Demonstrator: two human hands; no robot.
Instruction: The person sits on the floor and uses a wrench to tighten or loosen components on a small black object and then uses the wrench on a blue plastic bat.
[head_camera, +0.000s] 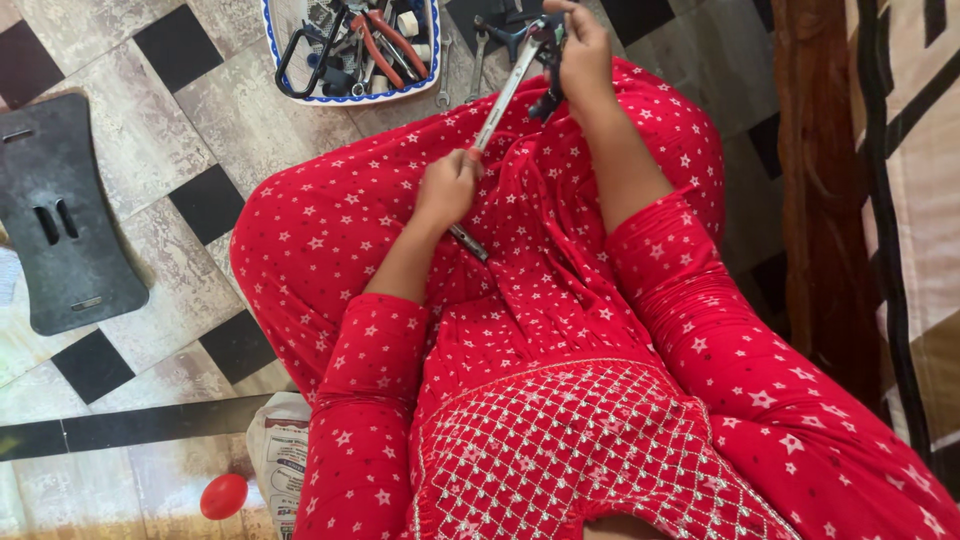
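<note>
My left hand (447, 188) grips the metal tool (497, 108) mid-shaft — steadying it; my right hand (577, 50), at one o'clock, pinches its dark head fitting (547, 45).

hands: 2 | wrench (505, 95): 1 | tool tray (352, 96): 1 | black board (62, 215): 1 | red ball (223, 496): 1

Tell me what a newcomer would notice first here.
The red starred clothing fills the middle of the frame. Above it, the left hand grips a long metal wrench while the right hand holds a dark part at its far end. A tray of tools sits on the checkered floor at top.
</note>
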